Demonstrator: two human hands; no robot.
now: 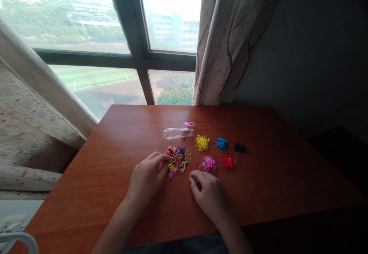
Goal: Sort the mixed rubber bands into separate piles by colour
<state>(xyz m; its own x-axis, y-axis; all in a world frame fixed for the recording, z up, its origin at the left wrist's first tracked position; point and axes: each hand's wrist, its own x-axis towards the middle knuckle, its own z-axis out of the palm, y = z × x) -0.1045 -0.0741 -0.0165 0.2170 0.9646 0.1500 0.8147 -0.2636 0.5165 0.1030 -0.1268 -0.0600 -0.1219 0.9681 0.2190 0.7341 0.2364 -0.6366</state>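
Observation:
My left hand [148, 173] is at the left edge of a mixed pile of small coloured rubber bands [178, 159], its thumb and forefinger closed together against them. Whether a band is pinched there is hidden. To the right of that pile, my right hand [207, 190] rests low over the table with curled fingers, thumb and forefinger tips together; anything between them is too small to make out. Just beyond it lie single-colour heaps of bands: pink [208, 163], red [227, 162], yellow [202, 142], blue [221, 143] and black [240, 147].
A clear plastic bottle [176, 133] lies on its side behind the mixed pile, its neck open to the right. Behind its neck is a pink cap with a loop [188, 124]. The brown wooden table [115, 150] stands against a window, with curtains [221, 54] alongside.

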